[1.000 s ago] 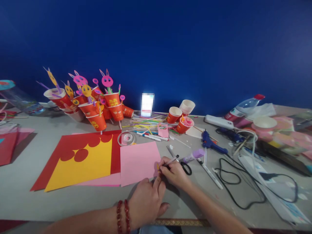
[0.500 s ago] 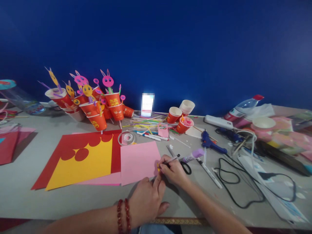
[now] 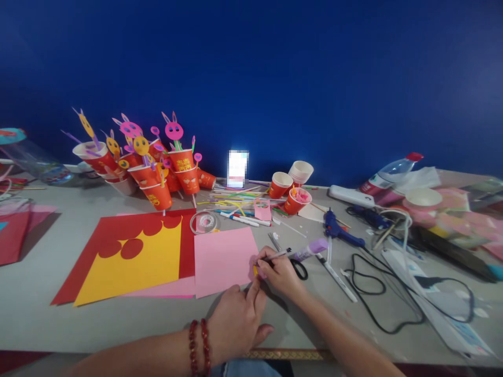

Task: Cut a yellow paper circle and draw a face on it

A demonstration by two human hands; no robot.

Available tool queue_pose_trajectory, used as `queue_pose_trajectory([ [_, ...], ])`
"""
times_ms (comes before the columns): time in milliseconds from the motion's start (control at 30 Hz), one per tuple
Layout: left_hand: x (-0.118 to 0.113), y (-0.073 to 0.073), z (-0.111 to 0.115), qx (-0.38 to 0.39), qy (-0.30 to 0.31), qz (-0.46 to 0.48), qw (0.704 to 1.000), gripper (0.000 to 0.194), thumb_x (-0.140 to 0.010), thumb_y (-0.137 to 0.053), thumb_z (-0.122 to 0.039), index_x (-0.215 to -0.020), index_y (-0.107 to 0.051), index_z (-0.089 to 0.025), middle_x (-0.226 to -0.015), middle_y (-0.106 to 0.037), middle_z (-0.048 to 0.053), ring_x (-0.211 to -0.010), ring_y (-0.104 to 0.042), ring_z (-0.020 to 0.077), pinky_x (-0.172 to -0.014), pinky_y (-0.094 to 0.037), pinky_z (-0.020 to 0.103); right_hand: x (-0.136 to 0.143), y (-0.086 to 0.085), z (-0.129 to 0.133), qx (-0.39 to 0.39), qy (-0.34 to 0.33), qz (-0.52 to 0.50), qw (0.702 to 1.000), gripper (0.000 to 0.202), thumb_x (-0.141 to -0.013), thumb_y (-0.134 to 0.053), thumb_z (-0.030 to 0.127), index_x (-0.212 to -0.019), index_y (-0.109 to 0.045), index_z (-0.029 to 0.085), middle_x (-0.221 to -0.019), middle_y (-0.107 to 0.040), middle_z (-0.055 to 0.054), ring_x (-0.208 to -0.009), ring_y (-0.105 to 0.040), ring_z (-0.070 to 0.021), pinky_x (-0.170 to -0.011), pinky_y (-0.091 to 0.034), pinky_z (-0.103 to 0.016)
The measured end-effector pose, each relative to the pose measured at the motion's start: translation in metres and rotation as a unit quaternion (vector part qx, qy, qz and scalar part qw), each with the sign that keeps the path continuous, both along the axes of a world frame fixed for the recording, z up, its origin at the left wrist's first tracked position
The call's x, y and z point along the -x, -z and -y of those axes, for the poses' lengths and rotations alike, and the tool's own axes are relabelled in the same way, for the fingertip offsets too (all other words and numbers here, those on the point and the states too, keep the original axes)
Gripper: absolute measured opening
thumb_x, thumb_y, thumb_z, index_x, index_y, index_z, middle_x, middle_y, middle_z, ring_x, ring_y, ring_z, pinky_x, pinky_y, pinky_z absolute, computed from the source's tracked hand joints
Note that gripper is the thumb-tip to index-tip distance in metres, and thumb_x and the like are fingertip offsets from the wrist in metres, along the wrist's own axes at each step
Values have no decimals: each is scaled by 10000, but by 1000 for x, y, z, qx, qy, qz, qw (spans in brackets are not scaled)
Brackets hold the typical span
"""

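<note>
My right hand (image 3: 280, 273) is closed around a slim marker (image 3: 278, 255) with a pale barrel and a dark end, its tip hidden by my fingers. A small yellow paper piece (image 3: 255, 270) lies under the fingers, at the right edge of a pink paper sheet (image 3: 225, 262). My left hand (image 3: 238, 320) rests flat on the table with its thumb apart, and its index fingertip touches the near side of the yellow piece. Right of my right hand are the dark loop handles of scissors (image 3: 300, 269), a purple glue stick (image 3: 311, 250) and a white marker (image 3: 337, 278).
On the left lie yellow card (image 3: 133, 275) and red card (image 3: 90, 256). Red paper cups (image 3: 184, 175) with rabbit-faced sticks stand behind, near a lit phone (image 3: 238, 168). A blue glue gun (image 3: 341, 232), black cable (image 3: 371, 290) and power strip (image 3: 436, 309) occupy the right.
My right hand and the marker have shifted very slightly at the yellow piece. My left hand stays almost still.
</note>
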State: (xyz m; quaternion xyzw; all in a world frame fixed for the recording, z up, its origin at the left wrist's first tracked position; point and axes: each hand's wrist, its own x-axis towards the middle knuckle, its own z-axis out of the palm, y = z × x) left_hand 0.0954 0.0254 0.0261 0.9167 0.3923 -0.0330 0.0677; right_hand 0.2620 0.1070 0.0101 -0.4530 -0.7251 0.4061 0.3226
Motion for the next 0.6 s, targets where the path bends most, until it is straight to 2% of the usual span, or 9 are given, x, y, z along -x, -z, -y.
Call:
queue_pose_trajectory([
  [333, 0, -4, -2, 10, 1, -4, 1000, 630, -989, -400, -557, -1352, -482, -48, -1399, -508, 261, -1057, -638, 323, -743, -535, 438, 0, 4, 0, 14, 9, -10, 1000, 156, -934, -482, 183, -818, -584, 207, -621, -572, 35, -585, -549, -145, -584, -426, -250],
  [600, 0, -1, 0, 19, -3, 1, 1000, 647, -978, -422, -569, -1361, -478, -50, -1430, -468, 285, -1098, -620, 338, -754, -527, 451, 1, 1, 0, 3, 12, -6, 1000, 145, -937, -483, 218, -845, -594, 210, -658, -598, 21, -600, -569, -155, -605, -453, -269],
])
